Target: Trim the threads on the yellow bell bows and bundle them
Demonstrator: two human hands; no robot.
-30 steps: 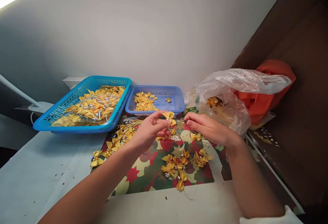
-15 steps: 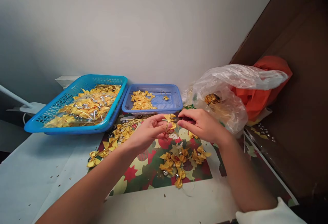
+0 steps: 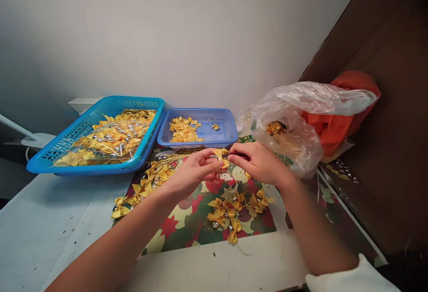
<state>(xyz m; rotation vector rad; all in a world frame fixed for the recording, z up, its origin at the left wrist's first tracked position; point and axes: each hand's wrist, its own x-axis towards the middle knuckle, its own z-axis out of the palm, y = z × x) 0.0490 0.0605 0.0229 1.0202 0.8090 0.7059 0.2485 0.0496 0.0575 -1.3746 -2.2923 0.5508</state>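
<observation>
My left hand (image 3: pixel 197 169) pinches a yellow ribbon bow (image 3: pixel 221 154) with a gold cord looped around it, above the patterned sheet (image 3: pixel 187 223). Close on its right, my right hand (image 3: pixel 257 160) has thumb and forefinger pressed together at the bow's right side; what is between them is too small to make out. Below the hands lies a cluster of yellow bows with silver bells (image 3: pixel 234 207). More bows with gold cords (image 3: pixel 157 174) are spread along the sheet's left side, partly behind my left forearm.
A large blue basket (image 3: pixel 96 167) holds bagged bows and bells at the left. Behind the hands, a smaller blue-violet basket (image 3: pixel 214 142) contains yellow bows. A clear plastic bag (image 3: pixel 301 136) and an orange bag (image 3: pixel 327 127) stand at the right, beside a brown panel (image 3: pixel 377 149).
My right hand has moved slightly left, closer to the bow in my left hand. My left hand keeps its hold. The view has shifted slightly.
</observation>
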